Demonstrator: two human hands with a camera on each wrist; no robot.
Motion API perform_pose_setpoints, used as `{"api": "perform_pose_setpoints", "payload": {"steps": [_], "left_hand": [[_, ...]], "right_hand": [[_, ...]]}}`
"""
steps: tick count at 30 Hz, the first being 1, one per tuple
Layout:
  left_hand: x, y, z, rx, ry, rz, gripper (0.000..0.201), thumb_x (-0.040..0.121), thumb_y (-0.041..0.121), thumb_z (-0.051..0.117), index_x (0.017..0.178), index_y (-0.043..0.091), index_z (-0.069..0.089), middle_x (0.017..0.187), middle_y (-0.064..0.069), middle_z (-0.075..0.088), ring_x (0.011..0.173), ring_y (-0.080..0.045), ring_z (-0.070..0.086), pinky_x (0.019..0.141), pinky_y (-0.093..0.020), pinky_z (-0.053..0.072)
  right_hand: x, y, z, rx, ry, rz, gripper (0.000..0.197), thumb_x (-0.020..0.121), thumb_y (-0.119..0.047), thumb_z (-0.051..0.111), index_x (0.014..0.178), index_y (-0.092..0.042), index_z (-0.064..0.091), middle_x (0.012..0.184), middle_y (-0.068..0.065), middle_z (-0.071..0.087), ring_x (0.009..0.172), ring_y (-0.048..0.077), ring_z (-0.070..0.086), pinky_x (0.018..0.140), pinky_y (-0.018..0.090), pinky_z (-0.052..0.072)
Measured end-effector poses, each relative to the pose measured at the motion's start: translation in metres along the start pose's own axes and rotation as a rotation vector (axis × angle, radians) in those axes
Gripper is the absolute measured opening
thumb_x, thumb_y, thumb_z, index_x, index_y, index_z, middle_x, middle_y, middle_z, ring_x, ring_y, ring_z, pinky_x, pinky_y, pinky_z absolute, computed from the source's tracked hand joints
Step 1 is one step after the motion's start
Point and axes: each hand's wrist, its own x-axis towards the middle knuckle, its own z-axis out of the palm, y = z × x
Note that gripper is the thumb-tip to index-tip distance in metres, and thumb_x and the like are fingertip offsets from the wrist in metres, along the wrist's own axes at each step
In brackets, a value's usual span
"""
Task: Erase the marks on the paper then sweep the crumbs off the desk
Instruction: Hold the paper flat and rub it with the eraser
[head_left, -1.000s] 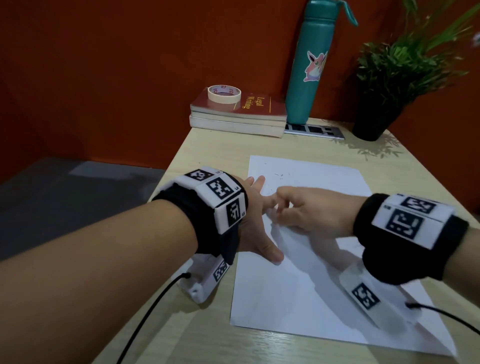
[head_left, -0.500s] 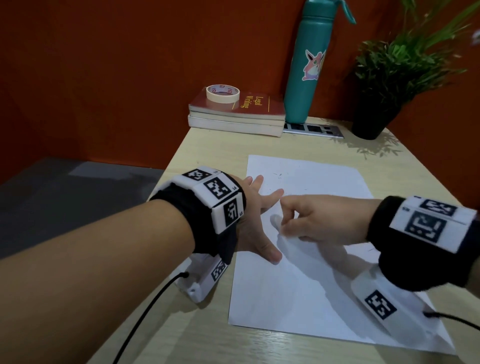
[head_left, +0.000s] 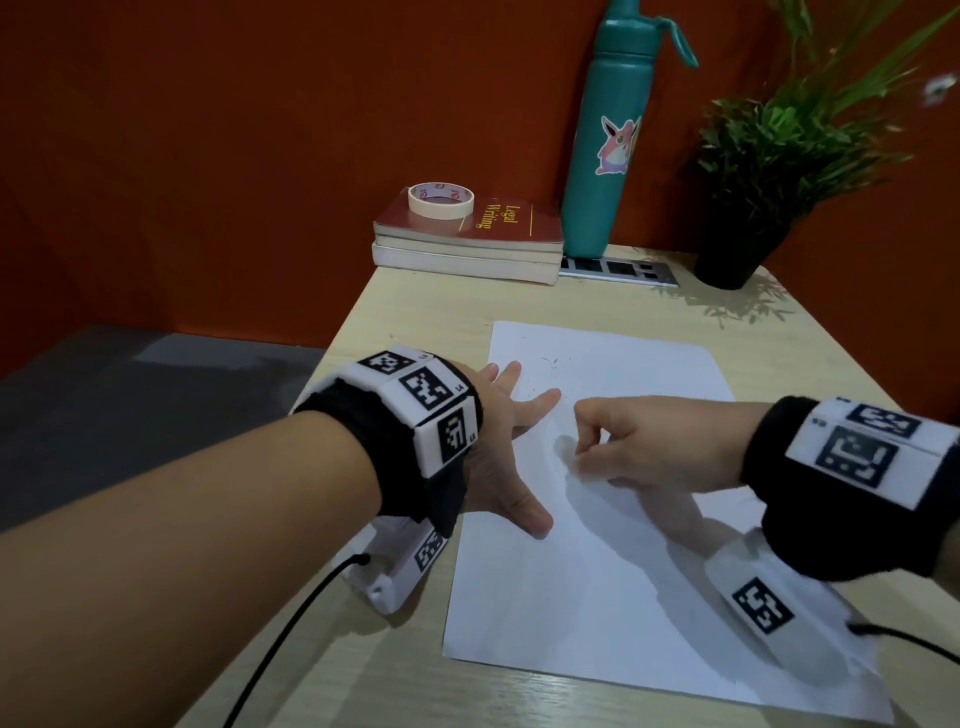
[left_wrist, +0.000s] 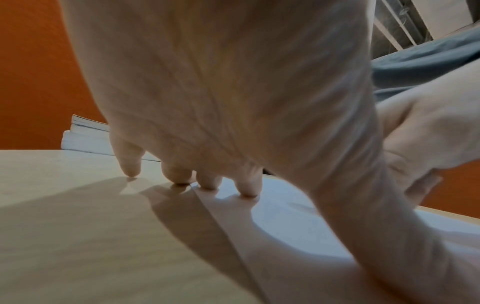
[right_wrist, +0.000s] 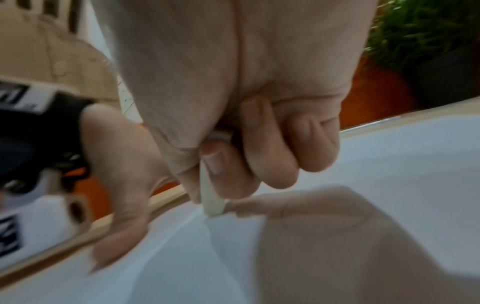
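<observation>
The paper (head_left: 597, 519) lies flat in the lower middle of the head view, on the pale wooden desk (head_left: 415, 322), its long sides running away from the camera. Faint dark specks, either pencil marks or crumbs, sit near its upper left part (head_left: 548, 361); they are too small to tell apart. A thin sheet like this looks light and limp, likely to slide or buckle under a rubbing stroke, so it wants pinning flat close to the rubbed spot rather than gripping at an edge.

The eraser (right_wrist: 211, 197) is a small white block, its tip down on the sheet in the right wrist view. It seems stiff enough to press hard and is best held low, near the working end. The right hand (head_left: 639, 441) pinches it that way, thumb and forefinger clamped on its sides, the other fingers curled in behind.

The left hand (head_left: 498, 441) grasps nothing: its fingers are spread and straight, tips pressed down. In the left wrist view, two fingertips (left_wrist: 249, 191) rest on the paper's left edge and two on bare desk beside it, with the thumb on the sheet nearer the camera.

At the upper middle of the head view stand stacked books (head_left: 467, 244) with a tape roll (head_left: 440, 200) on top, a teal bottle (head_left: 608, 156), and at upper right a potted plant (head_left: 769, 156).
</observation>
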Motion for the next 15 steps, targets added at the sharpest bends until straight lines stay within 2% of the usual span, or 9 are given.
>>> {"api": "perform_pose_setpoints", "payload": {"steps": [3, 5, 7, 10, 12, 15], "left_hand": [[0.002, -0.005, 0.002, -0.017, 0.021, 0.021, 0.129, 0.052, 0.084, 0.062, 0.143, 0.046, -0.020, 0.156, 0.001, -0.027, 0.144, -0.018, -0.020, 0.114, -0.050, 0.002], [0.000, -0.005, 0.001, -0.013, 0.002, 0.029, 0.129, 0.051, 0.085, 0.060, 0.143, 0.045, -0.021, 0.156, 0.001, -0.028, 0.144, -0.018, -0.021, 0.114, -0.051, 0.003], [-0.002, -0.003, -0.003, 0.025, -0.037, 0.024, 0.128, 0.055, 0.085, 0.058, 0.144, 0.041, -0.023, 0.155, 0.001, -0.029, 0.144, -0.017, -0.020, 0.115, -0.049, 0.005], [-0.007, 0.005, -0.011, 0.064, -0.028, 0.000, 0.123, 0.067, 0.082, 0.050, 0.147, 0.025, -0.025, 0.154, -0.003, -0.031, 0.145, -0.018, -0.019, 0.118, -0.047, 0.003], [-0.010, 0.021, -0.009, 0.092, 0.018, 0.088, 0.112, 0.078, 0.077, 0.041, 0.147, 0.019, -0.024, 0.153, -0.007, -0.032, 0.144, -0.020, -0.020, 0.117, -0.048, -0.002], [-0.021, 0.059, 0.004, 0.126, -0.008, 0.393, 0.095, 0.086, 0.071, 0.036, 0.149, 0.026, -0.019, 0.153, -0.005, -0.032, 0.144, -0.020, -0.021, 0.116, -0.051, -0.006]], "right_hand": [[0.000, 0.027, -0.017, 0.292, 0.175, 0.066, 0.025, 0.092, -0.024, 0.056, 0.074, -0.011, 0.046, 0.051, -0.002, 0.050, 0.043, 0.012, 0.037, 0.044, 0.021, 0.031], [-0.001, 0.046, -0.026, 0.477, 0.268, 0.114, 0.031, 0.096, -0.024, 0.049, 0.071, -0.007, 0.041, 0.055, 0.011, 0.042, 0.041, 0.017, 0.028, 0.044, 0.023, 0.024], [-0.002, 0.060, -0.026, 0.498, 0.267, 0.183, 0.034, 0.096, -0.026, 0.046, 0.070, -0.005, 0.043, 0.063, 0.016, 0.041, 0.043, 0.019, 0.030, 0.046, 0.027, 0.025], [0.001, 0.068, -0.023, 0.537, 0.230, 0.209, 0.036, 0.095, -0.028, 0.047, 0.068, -0.005, 0.045, 0.053, 0.015, 0.041, 0.042, 0.022, 0.032, 0.046, 0.030, 0.028], [0.003, 0.067, -0.022, 0.515, 0.238, 0.204, 0.035, 0.096, -0.028, 0.048, 0.069, -0.005, 0.044, 0.050, 0.013, 0.040, 0.042, 0.022, 0.033, 0.045, 0.030, 0.030], [0.003, 0.066, -0.022, 0.482, 0.228, 0.171, 0.034, 0.097, -0.028, 0.050, 0.071, -0.006, 0.045, 0.065, 0.018, 0.040, 0.047, 0.021, 0.030, 0.048, 0.031, 0.028]]}}
